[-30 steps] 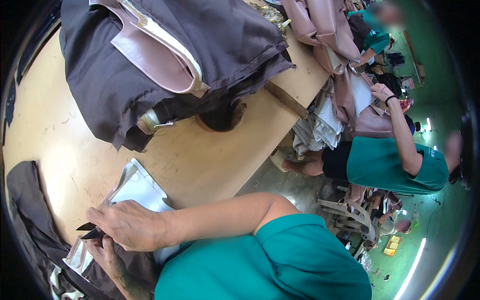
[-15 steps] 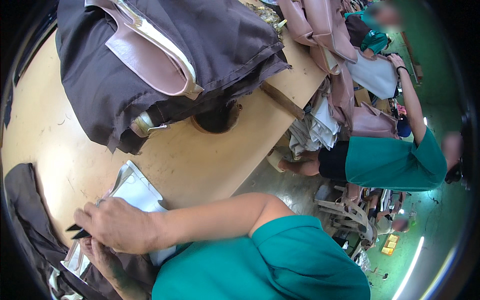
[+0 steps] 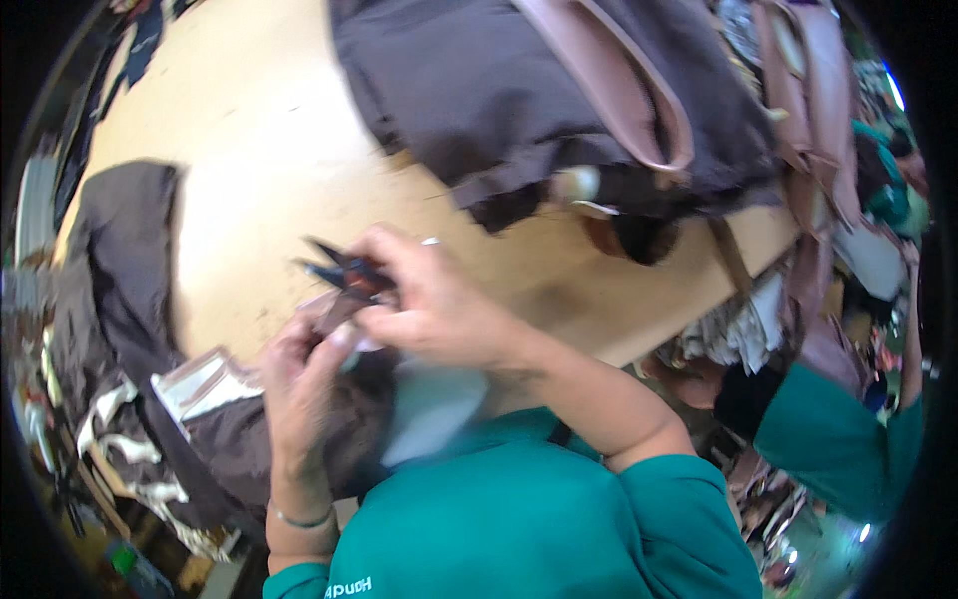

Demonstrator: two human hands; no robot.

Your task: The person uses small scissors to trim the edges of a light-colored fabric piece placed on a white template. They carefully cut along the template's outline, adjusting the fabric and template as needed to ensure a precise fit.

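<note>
My right hand (image 3: 434, 304) is wrapped round a pair of dark-bladed snips (image 3: 344, 272), with the blades parted and pointing left. Just below it, my left hand (image 3: 299, 384) pinches the edge of a brown piece (image 3: 344, 314), its thumb on top. Blur hides whether this edge is leather or cloth. Dark brown fabric (image 3: 349, 429) hangs beneath the hands, and a white panel (image 3: 434, 404) lies under my right wrist. Beside my left hand sits a white and brown trimmed piece (image 3: 205, 384).
Across the table (image 3: 259, 130), a large dark fabric bag (image 3: 479, 100) lies with a pink leather strap piece (image 3: 629, 90) on it. A dark cloth (image 3: 125, 230) covers the left edge. Pink leather pieces (image 3: 813, 120) and a person in a green shirt (image 3: 828, 439) are at the right.
The view has swung, so the bag sits farther right. Both hands are now higher and farther right in view, with the snips' blades and the pinched brown edge plainer to see.
</note>
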